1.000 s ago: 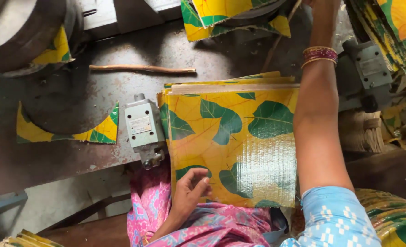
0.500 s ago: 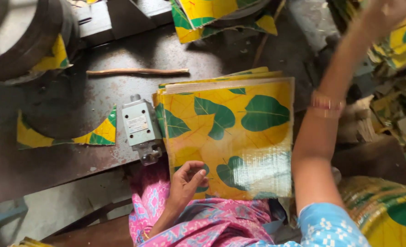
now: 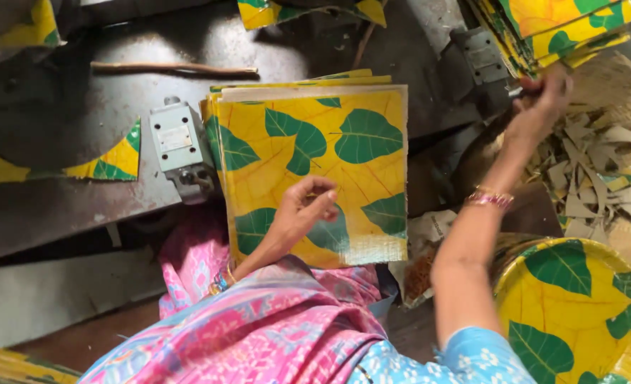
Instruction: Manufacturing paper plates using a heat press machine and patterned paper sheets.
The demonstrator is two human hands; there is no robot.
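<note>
A stack of square yellow sheets with green leaf prints (image 3: 315, 156) lies on the grey metal machine bed (image 3: 102, 185) in front of me. My left hand (image 3: 307, 208) rests on the top sheet near its lower edge, fingers curled and pinching at it. My right hand (image 3: 541, 101) is stretched out to the far right, gripping the bottom edge of another pile of yellow leaf-print sheets (image 3: 550, 25) at the top right corner. A bangle sits on my right wrist.
A round leaf-print plate stack (image 3: 579, 306) stands at the lower right. Cardboard offcuts (image 3: 607, 171) pile up at the right. A small grey switch box (image 3: 177, 146) sits left of the stack, with a curved offcut (image 3: 109, 160) and a wooden stick (image 3: 173, 69) beyond.
My right arm swung from the far top centre over to the right and took hold of the pile there. My left hand slid up onto the top sheet.
</note>
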